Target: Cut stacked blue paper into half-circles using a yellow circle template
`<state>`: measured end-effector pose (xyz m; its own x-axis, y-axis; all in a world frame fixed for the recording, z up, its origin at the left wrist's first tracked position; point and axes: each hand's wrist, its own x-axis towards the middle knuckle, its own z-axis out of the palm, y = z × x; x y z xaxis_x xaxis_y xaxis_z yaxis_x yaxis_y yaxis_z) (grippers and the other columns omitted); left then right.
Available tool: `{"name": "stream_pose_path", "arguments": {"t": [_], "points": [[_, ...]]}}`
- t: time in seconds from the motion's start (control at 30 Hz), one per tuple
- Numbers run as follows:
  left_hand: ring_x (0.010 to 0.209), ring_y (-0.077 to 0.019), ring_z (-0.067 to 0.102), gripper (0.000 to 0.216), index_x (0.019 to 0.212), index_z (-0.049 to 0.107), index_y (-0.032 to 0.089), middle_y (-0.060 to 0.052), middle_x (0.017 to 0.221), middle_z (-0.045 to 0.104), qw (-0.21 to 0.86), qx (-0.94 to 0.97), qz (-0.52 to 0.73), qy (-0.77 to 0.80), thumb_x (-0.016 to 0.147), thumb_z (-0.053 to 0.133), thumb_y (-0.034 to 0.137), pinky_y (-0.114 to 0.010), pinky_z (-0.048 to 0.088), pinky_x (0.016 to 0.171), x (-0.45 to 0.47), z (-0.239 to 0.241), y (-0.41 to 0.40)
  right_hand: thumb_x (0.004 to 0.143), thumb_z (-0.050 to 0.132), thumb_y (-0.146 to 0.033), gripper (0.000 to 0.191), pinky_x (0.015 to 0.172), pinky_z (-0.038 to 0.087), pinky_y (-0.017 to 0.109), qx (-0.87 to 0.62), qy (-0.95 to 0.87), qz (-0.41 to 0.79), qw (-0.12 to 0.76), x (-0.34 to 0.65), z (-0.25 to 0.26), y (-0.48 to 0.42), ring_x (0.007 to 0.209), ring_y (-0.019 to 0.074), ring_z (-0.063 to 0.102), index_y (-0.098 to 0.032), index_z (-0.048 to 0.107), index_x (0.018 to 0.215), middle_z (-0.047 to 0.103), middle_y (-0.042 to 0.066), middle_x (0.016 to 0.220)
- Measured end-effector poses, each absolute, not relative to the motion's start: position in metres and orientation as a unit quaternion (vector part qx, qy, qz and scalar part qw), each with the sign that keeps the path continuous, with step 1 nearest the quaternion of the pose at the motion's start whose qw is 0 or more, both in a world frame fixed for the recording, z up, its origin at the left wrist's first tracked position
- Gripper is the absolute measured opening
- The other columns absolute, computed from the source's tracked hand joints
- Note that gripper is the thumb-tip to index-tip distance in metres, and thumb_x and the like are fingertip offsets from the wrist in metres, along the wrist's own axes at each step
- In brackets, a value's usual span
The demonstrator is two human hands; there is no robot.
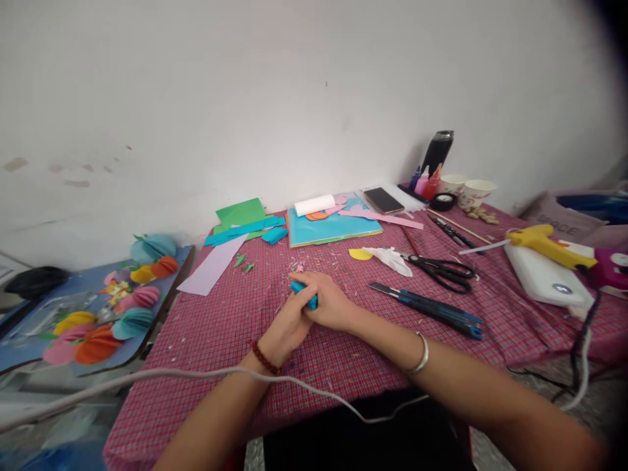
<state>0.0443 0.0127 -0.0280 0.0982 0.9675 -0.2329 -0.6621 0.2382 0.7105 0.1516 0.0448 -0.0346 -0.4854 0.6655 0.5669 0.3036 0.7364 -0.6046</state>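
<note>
the blue piece (312,302) is small, bright and slightly teal, much like the folded blue stack (275,235) lying further back; only part of it shows, as fingers cover its middle and its full outline is hidden. it looks longer than wide, its visible long axis running aslant, from the upper left end, nearer the wall (314,98), down to the lower right end, nearer the person. whether that is its true length cannot be told. it sits between the two hands, over the near middle of the checked tabletop (196,366); whether it touches the cloth is unclear. the left hand (292,322), below a red bead bracelet (265,358), is closed on it from the near left, and the right hand (331,301), below a silver bangle (422,353), is closed over it from the right, the two touching. just beyond them lie small paper scraps (297,268); to the right, well apart from the piece, a cutter (426,309) lies aslant near black scissors (444,271).
</note>
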Motion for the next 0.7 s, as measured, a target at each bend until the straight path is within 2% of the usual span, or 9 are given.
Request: {"name": "stream_pose_path", "arguments": {"t": [0.1,0.23,0.3,0.4,0.47,0.57,0.63,0.7], "points": [[0.079,-0.0130,0.062,0.021,0.084,0.066,0.015,-0.002,0.087,0.068,0.738,0.223,0.527,0.358,0.069,0.073,0.029,-0.027,0.046,0.083,0.040,-0.025,0.012,0.069,0.058,-0.011,0.052,0.094,0.039,0.039,-0.283,-0.849,0.216,0.391,0.156,-0.031,0.045,0.103,0.0226,0.057,-0.017,0.057,0.120,0.064,0.009,0.112],[0.094,-0.0213,0.062,0.039,0.090,0.065,0.015,-0.008,0.094,0.068,0.771,0.239,0.491,0.329,0.081,0.055,0.052,-0.036,0.045,0.088,0.041,-0.016,0.010,0.077,0.052,-0.013,0.026,0.084,0.044,0.038,-0.292,-0.839,0.242,0.391,0.155,-0.030,0.044,0.090,0.0221,0.059,-0.015,0.063,0.100,0.067,0.009,0.095],[0.103,-0.0246,0.059,0.048,0.096,0.064,0.016,-0.010,0.101,0.067,0.776,0.257,0.482,0.316,0.083,0.047,0.058,-0.039,0.044,0.090,0.043,-0.014,0.009,0.081,0.048,-0.015,0.024,0.084,0.045,0.038,-0.294,-0.813,0.282,0.416,0.154,-0.029,0.045,0.091,0.0213,0.059,-0.017,0.064,0.100,0.067,0.008,0.096],[0.108,-0.0243,0.057,0.050,0.101,0.063,0.019,-0.010,0.106,0.066,0.733,0.292,0.523,0.323,0.082,0.045,0.061,-0.039,0.044,0.091,0.045,-0.015,0.010,0.087,0.044,-0.021,0.027,0.093,0.043,0.040,-0.292,-0.739,0.394,0.462,0.155,-0.026,0.048,0.100,0.0197,0.060,-0.020,0.064,0.106,0.067,0.007,0.107],[0.104,-0.0233,0.058,0.044,0.101,0.065,0.019,-0.009,0.106,0.066,0.681,0.346,0.547,0.343,0.080,0.054,0.056,-0.036,0.045,0.089,0.042,-0.017,0.013,0.088,0.046,-0.031,0.028,0.096,0.042,0.041,-0.287,-0.673,0.483,0.481,0.159,-0.022,0.050,0.103,0.0199,0.060,-0.021,0.065,0.106,0.067,0.006,0.108],[0.089,-0.0204,0.061,0.027,0.092,0.068,0.015,-0.008,0.096,0.069,0.630,0.456,0.498,0.384,0.071,0.071,0.033,-0.033,0.045,0.084,0.033,-0.016,0.021,0.085,0.051,-0.045,0.035,0.093,0.046,0.041,-0.276,-0.579,0.612,0.461,0.166,-0.019,0.051,0.096,0.0208,0.063,-0.020,0.066,0.104,0.069,0.007,0.102],[0.076,-0.0175,0.061,0.019,0.083,0.070,0.014,-0.005,0.083,0.070,0.638,0.499,0.428,0.402,0.065,0.074,0.020,-0.031,0.046,0.079,0.027,-0.012,0.025,0.084,0.053,-0.047,0.037,0.091,0.048,0.039,-0.268,-0.546,0.670,0.426,0.169,-0.020,0.049,0.091,0.0196,0.065,-0.019,0.067,0.104,0.069,0.007,0.099],[0.068,-0.0159,0.061,0.016,0.076,0.069,0.015,-0.003,0.074,0.068,0.677,0.498,0.364,0.403,0.061,0.073,0.015,-0.031,0.048,0.073,0.023,-0.005,0.027,0.086,0.051,-0.047,0.037,0.087,0.050,0.035,-0.260,-0.540,0.702,0.385,0.171,-0.021,0.045,0.086,0.0174,0.066,-0.020,0.066,0.107,0.069,0.005,0.097]]}}
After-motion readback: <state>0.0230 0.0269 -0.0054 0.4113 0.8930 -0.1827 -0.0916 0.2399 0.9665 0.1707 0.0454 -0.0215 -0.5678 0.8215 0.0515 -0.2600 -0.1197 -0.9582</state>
